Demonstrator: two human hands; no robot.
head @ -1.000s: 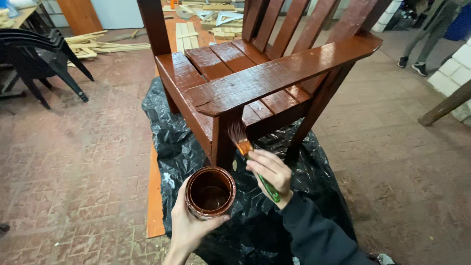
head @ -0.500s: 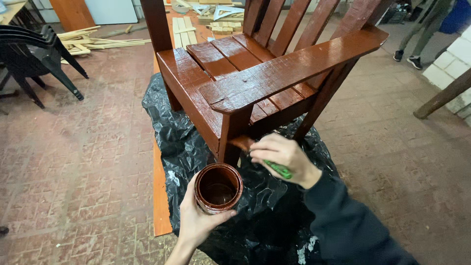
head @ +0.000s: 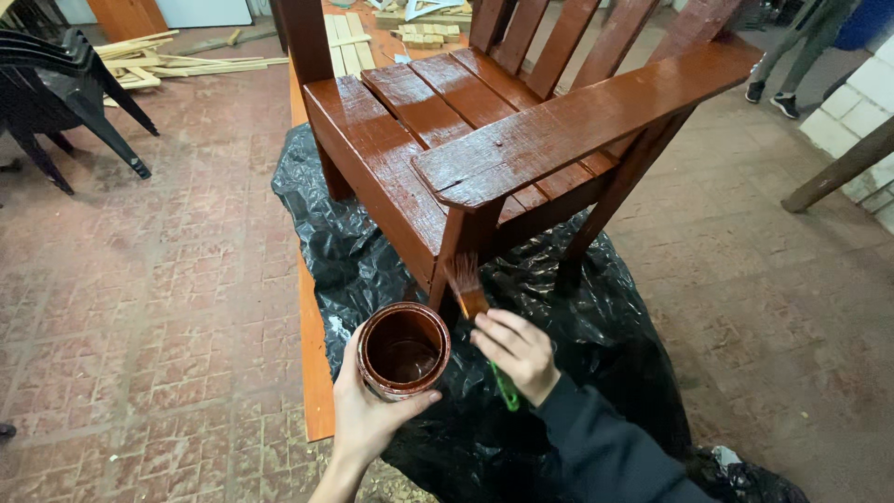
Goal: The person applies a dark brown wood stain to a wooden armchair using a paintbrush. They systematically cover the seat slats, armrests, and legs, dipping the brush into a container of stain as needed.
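A wooden slatted chair [head: 521, 140], coated in glossy red-brown paint, stands on crumpled black plastic sheeting [head: 363, 242]. My left hand [head: 368, 410] holds a small round can [head: 403, 349] with dark brown paint inside, just below the chair's front leg. My right hand [head: 517, 352] grips a paintbrush [head: 467, 284] with a green handle; its bristles point up and touch the front leg under the armrest.
An orange board [head: 314, 373] lies under the sheeting on the brick floor. Black plastic chairs [head: 65, 84] stand at the far left, loose wooden slats [head: 186, 61] behind them. Another person's legs [head: 792, 56] are at the top right, beside a white block wall [head: 861, 107].
The brush has come back up along the front leg, bristles visible again, after my right hand had covered it. The view has shifted slightly left and down.
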